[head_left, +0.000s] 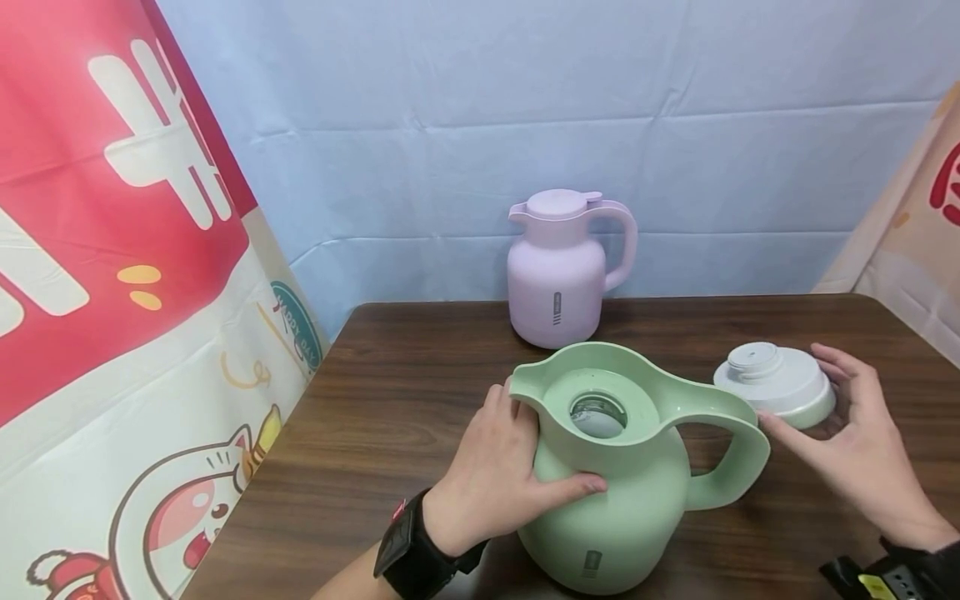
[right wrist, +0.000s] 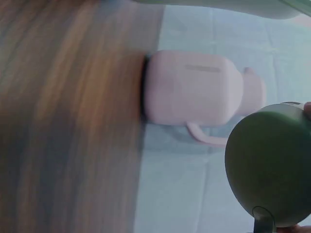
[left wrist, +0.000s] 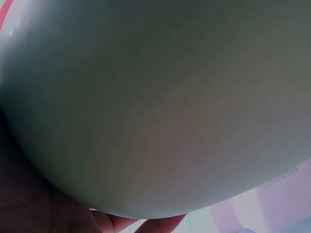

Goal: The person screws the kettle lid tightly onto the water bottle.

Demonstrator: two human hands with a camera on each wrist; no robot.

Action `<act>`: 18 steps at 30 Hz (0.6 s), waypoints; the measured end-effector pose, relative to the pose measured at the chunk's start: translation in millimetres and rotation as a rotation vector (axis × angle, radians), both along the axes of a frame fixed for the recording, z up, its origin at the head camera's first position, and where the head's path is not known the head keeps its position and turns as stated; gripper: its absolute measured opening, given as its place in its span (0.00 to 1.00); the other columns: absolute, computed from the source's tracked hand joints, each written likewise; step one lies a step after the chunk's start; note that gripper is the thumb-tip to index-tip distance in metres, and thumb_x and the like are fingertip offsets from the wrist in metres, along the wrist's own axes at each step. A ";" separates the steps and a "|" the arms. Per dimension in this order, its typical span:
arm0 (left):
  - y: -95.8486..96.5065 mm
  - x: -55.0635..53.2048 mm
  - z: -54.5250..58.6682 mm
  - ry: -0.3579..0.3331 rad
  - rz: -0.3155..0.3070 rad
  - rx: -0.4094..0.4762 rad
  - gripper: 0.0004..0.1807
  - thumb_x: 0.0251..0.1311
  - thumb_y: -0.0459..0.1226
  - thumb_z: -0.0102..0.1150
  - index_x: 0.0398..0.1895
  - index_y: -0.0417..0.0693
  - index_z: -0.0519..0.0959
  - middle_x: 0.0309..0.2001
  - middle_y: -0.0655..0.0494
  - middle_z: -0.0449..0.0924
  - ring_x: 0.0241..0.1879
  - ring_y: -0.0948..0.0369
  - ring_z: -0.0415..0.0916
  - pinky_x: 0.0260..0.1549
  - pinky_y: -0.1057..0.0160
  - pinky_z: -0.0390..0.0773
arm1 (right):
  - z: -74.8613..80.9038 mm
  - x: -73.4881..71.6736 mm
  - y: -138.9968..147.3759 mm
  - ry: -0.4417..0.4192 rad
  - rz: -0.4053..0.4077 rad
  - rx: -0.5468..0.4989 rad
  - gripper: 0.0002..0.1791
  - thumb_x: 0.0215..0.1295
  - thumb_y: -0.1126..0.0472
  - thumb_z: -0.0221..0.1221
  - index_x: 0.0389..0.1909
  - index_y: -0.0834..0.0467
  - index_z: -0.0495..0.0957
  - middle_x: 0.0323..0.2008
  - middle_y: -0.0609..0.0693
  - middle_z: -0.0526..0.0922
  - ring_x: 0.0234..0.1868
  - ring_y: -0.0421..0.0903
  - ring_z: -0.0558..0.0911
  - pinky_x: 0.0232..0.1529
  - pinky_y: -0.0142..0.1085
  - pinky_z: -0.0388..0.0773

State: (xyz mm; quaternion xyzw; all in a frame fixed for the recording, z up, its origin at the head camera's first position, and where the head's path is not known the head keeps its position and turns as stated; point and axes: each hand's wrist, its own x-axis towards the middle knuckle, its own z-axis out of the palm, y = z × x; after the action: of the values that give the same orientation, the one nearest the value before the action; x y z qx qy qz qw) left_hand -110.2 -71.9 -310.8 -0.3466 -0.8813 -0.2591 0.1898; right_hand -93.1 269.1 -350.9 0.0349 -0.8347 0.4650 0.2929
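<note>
A green thermos jug [head_left: 611,500] stands on the table with its mouth uncovered, showing the shiny inner liner. My left hand [head_left: 498,475] grips the jug around its neck and shoulder, thumb across the front. In the left wrist view the jug's body [left wrist: 160,107] fills nearly everything, and a few fingertips show below it. To the right of the jug's handle, my right hand [head_left: 862,442] holds the jug lid [head_left: 776,383] by its edge, white underside facing up. The lid's green top [right wrist: 272,167] shows in the right wrist view.
A lilac thermos jug [head_left: 557,283] with its lid on stands at the back of the dark wooden table [head_left: 397,400]. Behind the table hangs a light blue cloth [head_left: 420,167]. A printed red and white cloth [head_left: 135,350] hangs on the left.
</note>
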 end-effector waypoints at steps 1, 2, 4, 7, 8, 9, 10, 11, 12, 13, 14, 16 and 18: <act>0.1 -0.2 -0.1 0.000 -0.001 0.000 0.52 0.39 0.66 0.66 0.66 0.52 0.60 0.59 0.57 0.63 0.43 0.61 0.64 0.39 0.64 0.69 | 3.7 0.5 -0.6 0.010 0.008 -0.011 0.51 0.45 0.80 0.65 0.70 0.53 0.53 0.55 0.39 0.64 0.51 0.29 0.68 0.45 0.14 0.63; 0.1 -0.3 0.0 0.001 -0.002 0.000 0.52 0.39 0.66 0.66 0.66 0.53 0.61 0.59 0.57 0.63 0.42 0.61 0.64 0.39 0.64 0.69 | 7.4 0.9 -1.2 0.022 0.018 -0.022 0.52 0.44 0.82 0.65 0.70 0.54 0.53 0.55 0.40 0.64 0.50 0.30 0.69 0.45 0.14 0.63; 0.0 -0.6 0.0 -0.002 -0.003 -0.002 0.52 0.39 0.66 0.66 0.66 0.53 0.61 0.59 0.57 0.62 0.43 0.61 0.64 0.39 0.64 0.69 | 15.0 1.5 -2.7 0.054 0.030 -0.033 0.52 0.42 0.85 0.63 0.69 0.56 0.53 0.55 0.41 0.65 0.50 0.32 0.70 0.45 0.15 0.65; 0.0 -0.7 0.0 -0.004 -0.004 -0.002 0.52 0.39 0.66 0.66 0.66 0.53 0.61 0.59 0.58 0.62 0.43 0.61 0.63 0.40 0.64 0.69 | 26.8 2.4 -5.9 0.102 0.040 -0.040 0.53 0.39 0.88 0.61 0.69 0.59 0.53 0.56 0.43 0.66 0.50 0.34 0.71 0.44 0.15 0.67; 0.0 -0.7 0.0 -0.004 -0.005 -0.001 0.52 0.39 0.66 0.66 0.66 0.53 0.60 0.60 0.58 0.62 0.43 0.61 0.64 0.40 0.64 0.68 | 30.7 2.7 -7.2 0.121 0.055 -0.064 0.53 0.38 0.89 0.60 0.69 0.59 0.54 0.56 0.45 0.66 0.50 0.35 0.72 0.44 0.15 0.67; 0.0 -0.7 0.0 -0.005 -0.004 -0.001 0.52 0.39 0.66 0.66 0.66 0.53 0.60 0.60 0.58 0.62 0.44 0.61 0.64 0.40 0.65 0.68 | 34.5 3.1 -8.8 0.138 0.057 -0.077 0.53 0.37 0.90 0.59 0.69 0.60 0.54 0.56 0.47 0.66 0.50 0.36 0.72 0.44 0.16 0.68; 0.0 -0.7 0.0 -0.005 -0.005 0.000 0.52 0.39 0.66 0.66 0.66 0.53 0.60 0.60 0.58 0.62 0.43 0.61 0.64 0.40 0.65 0.68 | 38.1 3.3 -10.4 0.151 0.058 -0.096 0.53 0.37 0.90 0.59 0.68 0.60 0.55 0.57 0.48 0.66 0.50 0.37 0.72 0.44 0.16 0.68; 0.1 -0.8 0.0 -0.004 -0.005 0.000 0.52 0.39 0.66 0.66 0.66 0.53 0.60 0.60 0.58 0.62 0.43 0.61 0.64 0.39 0.65 0.68 | 41.4 3.6 -11.9 0.171 0.078 -0.139 0.53 0.36 0.91 0.58 0.68 0.60 0.56 0.57 0.49 0.66 0.50 0.38 0.72 0.44 0.17 0.68; 0.1 -0.8 0.1 -0.005 -0.005 0.001 0.52 0.39 0.66 0.66 0.67 0.53 0.60 0.60 0.58 0.62 0.43 0.61 0.64 0.39 0.65 0.68 | 44.4 3.7 -13.3 0.192 0.104 -0.191 0.52 0.35 0.92 0.57 0.67 0.61 0.57 0.57 0.51 0.66 0.50 0.39 0.72 0.44 0.18 0.69; 0.2 -0.7 0.2 -0.006 -0.005 0.002 0.52 0.39 0.66 0.66 0.67 0.53 0.60 0.60 0.58 0.62 0.43 0.61 0.64 0.39 0.65 0.68 | 47.1 3.7 -14.7 0.217 0.132 -0.241 0.52 0.34 0.92 0.56 0.67 0.62 0.58 0.58 0.53 0.66 0.51 0.40 0.73 0.44 0.18 0.70; 0.2 -0.7 0.3 -0.006 -0.004 0.002 0.53 0.39 0.66 0.66 0.67 0.53 0.59 0.60 0.58 0.62 0.43 0.61 0.64 0.39 0.65 0.68 | 49.5 3.7 -15.8 0.247 0.164 -0.289 0.51 0.34 0.92 0.55 0.66 0.63 0.59 0.58 0.54 0.66 0.51 0.41 0.73 0.44 0.19 0.70; 0.2 -0.5 0.4 -0.009 -0.003 0.002 0.53 0.39 0.66 0.66 0.67 0.53 0.59 0.60 0.58 0.62 0.42 0.61 0.64 0.39 0.65 0.68 | 53.4 3.3 -17.5 0.301 0.219 -0.344 0.50 0.33 0.92 0.55 0.65 0.65 0.60 0.58 0.56 0.66 0.51 0.43 0.73 0.42 0.20 0.72; 0.2 -0.5 0.4 -0.013 -0.001 0.002 0.53 0.39 0.66 0.66 0.67 0.53 0.59 0.60 0.58 0.62 0.42 0.61 0.64 0.39 0.65 0.68 | 56.6 2.3 -18.9 0.354 0.282 -0.379 0.49 0.32 0.92 0.54 0.64 0.67 0.60 0.58 0.58 0.66 0.52 0.44 0.73 0.42 0.21 0.73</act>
State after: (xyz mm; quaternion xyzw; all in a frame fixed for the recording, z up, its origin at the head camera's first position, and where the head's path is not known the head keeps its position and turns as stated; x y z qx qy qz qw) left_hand -110.7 -71.7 -310.4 -0.3454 -0.8819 -0.2624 0.1845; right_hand -90.8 250.2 -294.3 0.1757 -0.6558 0.6353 0.3680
